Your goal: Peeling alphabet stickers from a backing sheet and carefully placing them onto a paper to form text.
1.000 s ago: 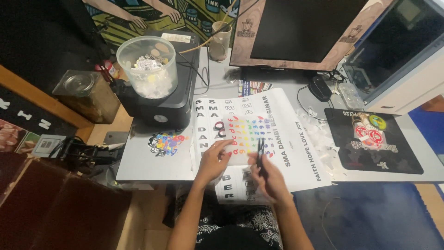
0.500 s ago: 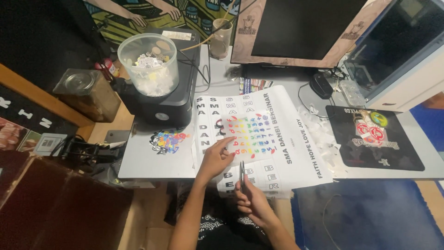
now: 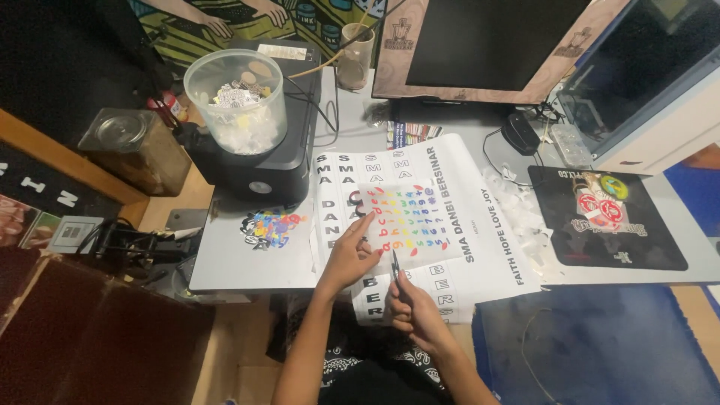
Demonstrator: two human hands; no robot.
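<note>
A clear sheet of small multicoloured letter stickers (image 3: 405, 219) lies on a large white printed sheet (image 3: 480, 225) spread over the grey desk. My left hand (image 3: 349, 259) rests on the sticker sheet's left edge, index finger stretched toward the top-left letters. My right hand (image 3: 412, 311) is below it, near the desk's front edge, gripping a thin dark tweezers-like tool (image 3: 395, 266) that points up at the sticker sheet's lower edge.
A pile of loose coloured stickers (image 3: 268, 227) lies left of the sheet. Behind it, a black printer (image 3: 259, 172) carries a clear tub of scraps (image 3: 236, 101). A black mouse pad (image 3: 604, 221) sits right, a monitor (image 3: 487, 45) behind, and a cup (image 3: 354, 56).
My right hand with the tool has pulled back from over the sticker sheet toward the desk's front edge. My left hand stayed on the sheet's left side.
</note>
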